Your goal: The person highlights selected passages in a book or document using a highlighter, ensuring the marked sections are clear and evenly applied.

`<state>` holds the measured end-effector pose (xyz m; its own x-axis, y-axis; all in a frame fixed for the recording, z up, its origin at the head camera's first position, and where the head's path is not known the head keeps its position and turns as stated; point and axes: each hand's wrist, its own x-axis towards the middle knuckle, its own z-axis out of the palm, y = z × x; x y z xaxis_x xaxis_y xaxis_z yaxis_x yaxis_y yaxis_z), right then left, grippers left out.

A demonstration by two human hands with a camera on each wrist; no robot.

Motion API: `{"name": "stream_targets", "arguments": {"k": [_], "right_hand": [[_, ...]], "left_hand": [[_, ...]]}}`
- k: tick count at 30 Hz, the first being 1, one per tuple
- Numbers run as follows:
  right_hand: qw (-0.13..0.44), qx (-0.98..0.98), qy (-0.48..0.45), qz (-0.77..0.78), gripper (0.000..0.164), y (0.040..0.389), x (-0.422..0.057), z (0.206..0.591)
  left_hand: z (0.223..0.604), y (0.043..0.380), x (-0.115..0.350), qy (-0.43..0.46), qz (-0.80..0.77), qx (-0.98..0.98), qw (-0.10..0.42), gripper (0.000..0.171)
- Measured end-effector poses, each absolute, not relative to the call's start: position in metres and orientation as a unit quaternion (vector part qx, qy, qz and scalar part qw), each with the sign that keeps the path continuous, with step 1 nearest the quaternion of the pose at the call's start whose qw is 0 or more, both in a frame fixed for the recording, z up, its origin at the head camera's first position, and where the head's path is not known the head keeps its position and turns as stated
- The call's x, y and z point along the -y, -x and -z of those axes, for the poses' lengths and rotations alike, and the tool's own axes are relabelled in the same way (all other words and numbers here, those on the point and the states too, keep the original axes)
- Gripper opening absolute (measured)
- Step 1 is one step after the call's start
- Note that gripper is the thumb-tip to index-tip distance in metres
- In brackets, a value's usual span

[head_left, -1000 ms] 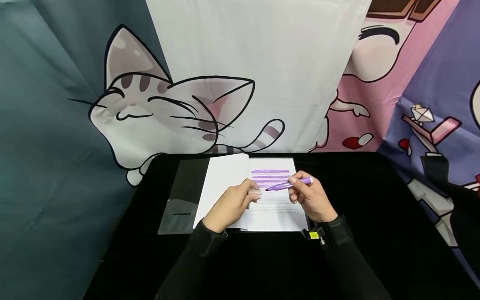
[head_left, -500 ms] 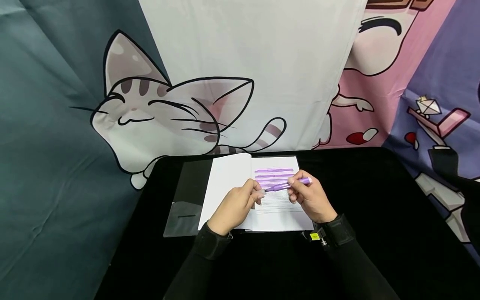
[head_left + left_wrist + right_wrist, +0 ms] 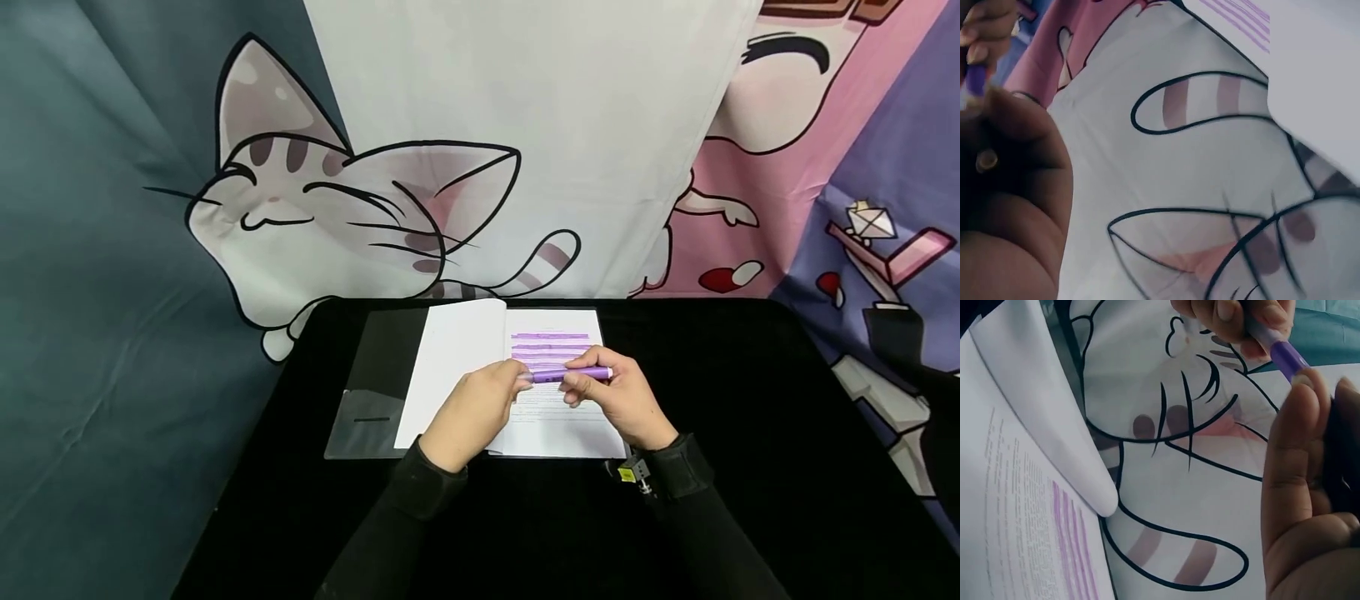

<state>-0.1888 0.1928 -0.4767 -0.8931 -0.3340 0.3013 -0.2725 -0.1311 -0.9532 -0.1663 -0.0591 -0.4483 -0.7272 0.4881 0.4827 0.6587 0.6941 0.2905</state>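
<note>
A purple highlighter [image 3: 549,377] lies level between the two hands, over the open book [image 3: 566,437]. My right hand [image 3: 628,404] pinches its barrel between thumb and fingers, near the white end. At the other end, my left hand [image 3: 471,415] pinches the pale, see-through cap [image 3: 1263,332], which sits over the tip. In the right wrist view, cap and barrel line up, and the tip is hidden. Thick purple strokes [image 3: 551,337] run across the upper printed lines of the right-hand page.
The book's left page [image 3: 450,358] is blank and curls up near the spine. A clear plastic cover flap [image 3: 363,425] spreads out to its left on the black tabletop [image 3: 697,367]. Behind the table hangs a cartoon cat backdrop [image 3: 600,125].
The left hand has brought the cap right onto the highlighter's tip, which was bare before. The highlighter has turned more level, and the right hand's fingers have shifted along its barrel.
</note>
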Motion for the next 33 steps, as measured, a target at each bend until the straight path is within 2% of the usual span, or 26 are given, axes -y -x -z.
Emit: {"name": "stream_targets", "arguments": {"k": [4, 9, 15, 23, 27, 30, 33], "right_hand": [[0.021, -0.638, 0.235, 0.733, 0.017, 0.187, -0.188, 0.483], [0.052, -0.616, 0.230, 0.751, 0.021, 0.186, -0.183, 0.492], [0.059, -0.673, 0.219, 0.704, 0.010, 0.190, -0.187, 0.493], [0.095, -0.797, 0.236, 0.547, 0.033, 0.187, -0.202, 0.494], [0.070, -0.860, 0.218, 0.456, 0.020, 0.187, -0.206, 0.499], [0.025, -0.899, 0.167, 0.403, 0.011, 0.190, -0.217, 0.502], [-0.029, -0.927, 0.078, 0.366, 0.013, 0.195, -0.241, 0.505]], "left_hand": [[0.452, 0.164, 0.055, 0.323, 0.203, 0.898, 0.220, 0.015], [0.454, 0.166, 0.057, 0.329, 0.203, 0.892, 0.234, 0.013], [0.454, 0.172, 0.064, 0.325, 0.215, 0.901, 0.190, 0.017], [0.464, 0.177, 0.067, 0.316, 0.230, 0.911, 0.131, 0.016], [0.471, 0.177, 0.066, 0.307, 0.224, 0.920, 0.095, 0.025], [0.478, 0.177, 0.075, 0.281, 0.196, 0.933, 0.106, 0.035], [0.487, 0.178, 0.091, 0.234, 0.154, 0.951, 0.130, 0.037]]}}
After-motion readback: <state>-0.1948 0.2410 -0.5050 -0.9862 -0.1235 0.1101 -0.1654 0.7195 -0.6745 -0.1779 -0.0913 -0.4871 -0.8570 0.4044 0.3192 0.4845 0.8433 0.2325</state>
